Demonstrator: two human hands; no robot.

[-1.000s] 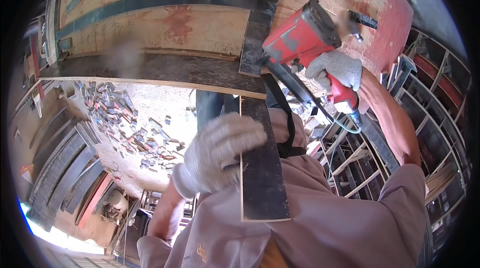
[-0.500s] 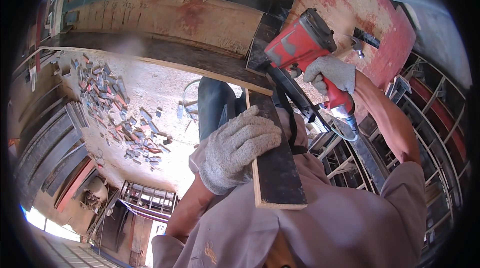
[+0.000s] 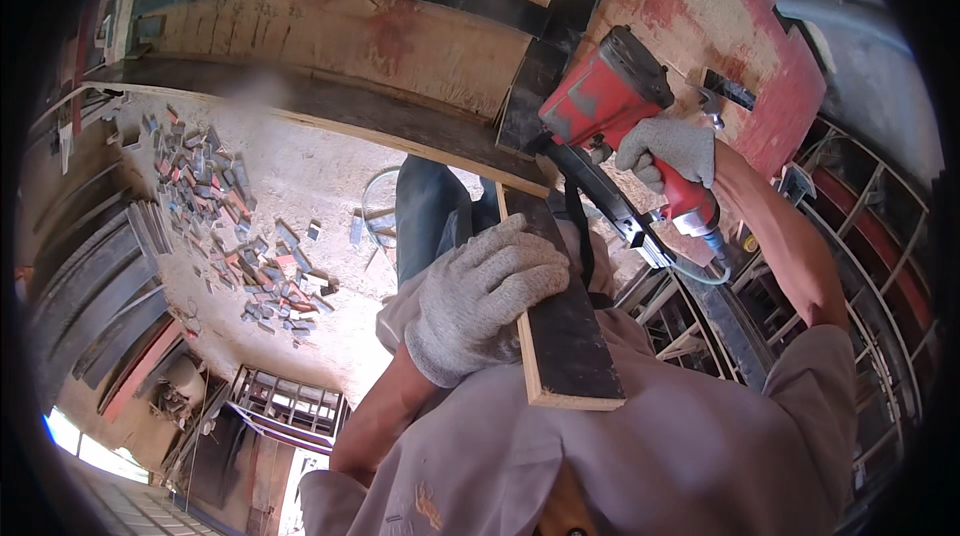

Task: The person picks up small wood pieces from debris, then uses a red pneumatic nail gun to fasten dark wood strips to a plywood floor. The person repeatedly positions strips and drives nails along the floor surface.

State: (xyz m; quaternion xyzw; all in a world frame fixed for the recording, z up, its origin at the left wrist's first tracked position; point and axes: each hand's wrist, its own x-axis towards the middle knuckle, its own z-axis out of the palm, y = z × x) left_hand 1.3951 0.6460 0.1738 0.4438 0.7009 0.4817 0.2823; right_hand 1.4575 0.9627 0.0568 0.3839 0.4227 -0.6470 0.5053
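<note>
My gloved left hand (image 3: pixel 488 296) is wrapped round a short dark-faced plywood strip (image 3: pixel 572 341) in front of my chest. The strip's far end meets the pale edge of a long plywood board (image 3: pixel 400 151) on the workbench. In my gloved right hand (image 3: pixel 665 151) is the handle of a red nail gun (image 3: pixel 610 96). Its nose points left, close to a dark upright strip (image 3: pixel 530 96) at the board's end. A black magazine runs down from the nose toward me, and a hose joins the handle's base. My left fingertips beneath the strip are hidden.
A hammer (image 3: pixel 711 108) lies on the red-stained bench surface beyond the nail gun. Many small wood offcuts (image 3: pixel 215 196) are scattered on the floor at left, beside stacked long boards (image 3: pixel 90 286). Metal racks (image 3: pixel 850 226) stand at right. A hose loop (image 3: pixel 375 206) lies near my leg.
The nail gun and my right hand have shifted slightly right and down. The strip in my left hand has moved a little to the right, still gripped.
</note>
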